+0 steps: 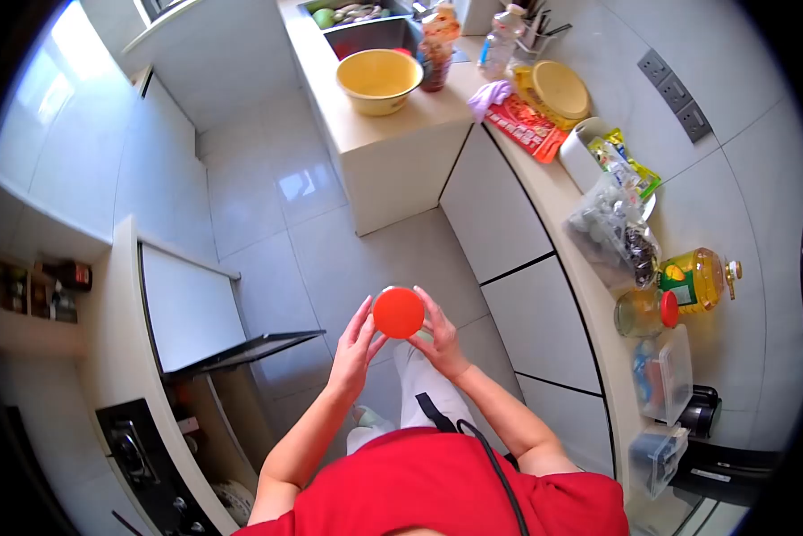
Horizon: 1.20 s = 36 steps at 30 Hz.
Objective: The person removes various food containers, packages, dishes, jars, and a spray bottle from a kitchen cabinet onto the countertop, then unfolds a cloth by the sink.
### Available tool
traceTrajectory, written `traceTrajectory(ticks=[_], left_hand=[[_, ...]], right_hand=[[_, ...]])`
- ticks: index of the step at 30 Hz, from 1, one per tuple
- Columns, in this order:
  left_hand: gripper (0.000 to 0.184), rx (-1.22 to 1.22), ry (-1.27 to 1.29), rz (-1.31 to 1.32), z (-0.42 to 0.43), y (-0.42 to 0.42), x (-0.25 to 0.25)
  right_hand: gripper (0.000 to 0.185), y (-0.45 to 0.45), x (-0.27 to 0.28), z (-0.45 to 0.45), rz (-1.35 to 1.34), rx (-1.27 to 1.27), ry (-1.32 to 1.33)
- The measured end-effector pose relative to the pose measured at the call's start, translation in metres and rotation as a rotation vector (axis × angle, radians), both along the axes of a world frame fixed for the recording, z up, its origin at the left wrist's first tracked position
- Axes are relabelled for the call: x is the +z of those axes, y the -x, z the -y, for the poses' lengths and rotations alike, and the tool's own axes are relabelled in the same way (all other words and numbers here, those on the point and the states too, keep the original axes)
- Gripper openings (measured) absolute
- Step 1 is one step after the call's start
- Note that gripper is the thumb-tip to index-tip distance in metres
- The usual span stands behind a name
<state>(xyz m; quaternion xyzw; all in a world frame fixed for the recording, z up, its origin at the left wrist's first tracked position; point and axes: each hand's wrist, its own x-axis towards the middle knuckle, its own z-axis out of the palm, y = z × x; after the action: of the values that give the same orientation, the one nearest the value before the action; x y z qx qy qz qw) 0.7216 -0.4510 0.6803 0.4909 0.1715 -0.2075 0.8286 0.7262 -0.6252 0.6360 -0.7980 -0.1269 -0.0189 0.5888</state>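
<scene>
A jar with a round orange-red lid (399, 313) is held up in front of my body, seen from straight above. Only a thin rim shows around the lid, so the jar's body and contents are hidden. My left hand (358, 338) presses its fingers against the left side. On the right side, my right hand (439, 332) grips it with the fingers curved along the edge. Below the hands are my legs and the tiled floor (330, 259).
An open cabinet door (241, 353) juts out at left. On the right counter (589, 304) stand another red-lidded glass jar (638, 313), an oil bottle (694, 279), plastic bags (611, 228) and clear containers (665, 375). A yellow basin (379, 80) sits by the sink (375, 36).
</scene>
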Motion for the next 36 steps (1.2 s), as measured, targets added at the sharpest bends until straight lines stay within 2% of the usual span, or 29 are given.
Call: traceTrajectory(ticks=[3,9,15,20,22,28,32,34,36], left_hand=[[0.057,-0.05,0.0,0.048,0.06,-0.068,0.009],[0.058,-0.213,0.102,0.081,0.183,-0.207,0.016],[0.052,-0.46,0.107,0.051,0.291,-0.312,-0.007],[0.049,-0.605,0.006,0.004,0.348,-0.36,-0.029],[0.049,-0.664,0.014,-0.069,0.359,-0.372,-0.039],[0.047,-0.786,-0.047,-0.069,0.383,-0.411,-0.056],[0.047,-0.788,-0.055,-0.072,0.393,-0.424,-0.063],[0.049,-0.791,-0.069,-0.037,0.398,-0.429,-0.057],[0.051,-0.806,-0.086,-0.037,0.401,-0.433,-0.055]], right_hand=[[0.077,-0.058,0.009,0.054,0.107,-0.102,0.023],[0.076,-0.165,0.032,0.169,0.02,-0.275,-0.023],[0.077,-0.226,0.014,0.248,-0.021,-0.648,-0.074],[0.077,-0.255,-0.011,0.28,-0.032,-0.838,-0.108],[0.077,-0.261,-0.014,0.284,-0.086,-0.882,-0.101],[0.075,-0.29,-0.016,0.289,-0.106,-1.011,-0.12],[0.077,-0.302,-0.027,0.3,-0.09,-0.988,-0.191],[0.078,-0.308,-0.031,0.307,-0.007,-0.964,-0.087],[0.079,-0.309,-0.033,0.308,-0.071,-0.974,-0.138]])
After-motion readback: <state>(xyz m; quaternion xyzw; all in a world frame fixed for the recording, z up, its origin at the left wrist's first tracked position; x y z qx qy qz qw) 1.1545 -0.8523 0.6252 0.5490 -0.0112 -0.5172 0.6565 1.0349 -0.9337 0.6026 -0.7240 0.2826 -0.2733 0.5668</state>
